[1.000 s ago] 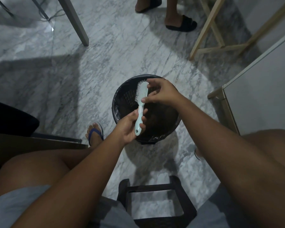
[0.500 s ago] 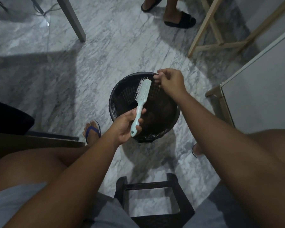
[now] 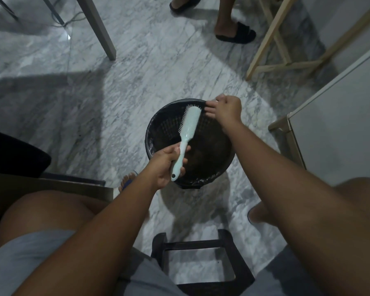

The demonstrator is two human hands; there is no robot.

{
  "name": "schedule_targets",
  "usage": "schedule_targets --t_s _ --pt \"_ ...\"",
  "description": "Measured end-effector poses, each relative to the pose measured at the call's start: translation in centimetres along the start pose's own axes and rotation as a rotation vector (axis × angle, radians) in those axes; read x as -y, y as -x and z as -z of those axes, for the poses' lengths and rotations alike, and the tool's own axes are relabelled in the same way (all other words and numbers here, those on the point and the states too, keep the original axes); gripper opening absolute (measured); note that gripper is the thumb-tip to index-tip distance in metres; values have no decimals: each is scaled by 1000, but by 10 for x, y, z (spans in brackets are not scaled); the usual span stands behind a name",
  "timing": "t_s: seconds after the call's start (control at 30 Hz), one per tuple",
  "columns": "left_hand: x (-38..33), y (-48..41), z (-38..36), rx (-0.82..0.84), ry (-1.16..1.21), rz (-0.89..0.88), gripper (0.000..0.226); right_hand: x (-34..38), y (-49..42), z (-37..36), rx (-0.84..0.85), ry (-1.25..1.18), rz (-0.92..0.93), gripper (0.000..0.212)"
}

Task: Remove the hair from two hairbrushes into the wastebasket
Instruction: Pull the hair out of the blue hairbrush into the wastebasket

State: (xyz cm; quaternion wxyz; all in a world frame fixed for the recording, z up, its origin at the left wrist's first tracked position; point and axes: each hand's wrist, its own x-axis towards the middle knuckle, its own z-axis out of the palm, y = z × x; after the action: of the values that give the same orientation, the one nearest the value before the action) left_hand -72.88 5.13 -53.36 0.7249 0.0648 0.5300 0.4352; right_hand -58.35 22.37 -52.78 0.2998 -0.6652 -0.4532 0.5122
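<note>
1. Our left hand (image 3: 166, 165) is wrapped around the handle of the pale mint hairbrush (image 3: 185, 137), thumb on top, fingers curled under

2. The hairbrush slants up and away from that hand, its head over the open wastebasket (image 3: 175, 124); we see mostly its smooth back, with the bristles showing along its left edge

3. Our right hand (image 3: 228, 110) is just beside the tip of the brush head, above the far rim of the wastebasket; its fingertips (image 3: 209, 108) are pinched together, but whether hair lies between them is too fine and dark for us to tell

4. The wastebasket is black, round, with a perforated wall and a dark liner; a dim brownish mass lies at its bottom, below the brush

5. It stands on the grey-veined marble floor (image 3: 115, 99) between our knees and a little ahead of them

6. Close to us, between our legs, is a dark stool frame (image 3: 201, 244); our left foot in a blue sandal (image 3: 127, 181) shows just left of the wastebasket

7. Farther off, another person's feet in black slides (image 3: 236, 35) stand at the top of the view, with a grey table leg (image 3: 98, 30) to the left and a pale wooden frame (image 3: 271, 39) to the right
</note>
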Motion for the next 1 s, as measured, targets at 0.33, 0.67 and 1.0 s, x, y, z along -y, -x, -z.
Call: schedule_targets --t_s 0.33,0.67,1.0 --pt "19 -19 -5 -260 -84 18 27 -77 54 -10 358 800 254 66" --pt "34 -46 -5 -405 -101 55 17 -110 44 -15 397 1150 296 72" --pt "21 -48 -22 -408 -162 109 23 -101 32 -11 413 1147 278 75"
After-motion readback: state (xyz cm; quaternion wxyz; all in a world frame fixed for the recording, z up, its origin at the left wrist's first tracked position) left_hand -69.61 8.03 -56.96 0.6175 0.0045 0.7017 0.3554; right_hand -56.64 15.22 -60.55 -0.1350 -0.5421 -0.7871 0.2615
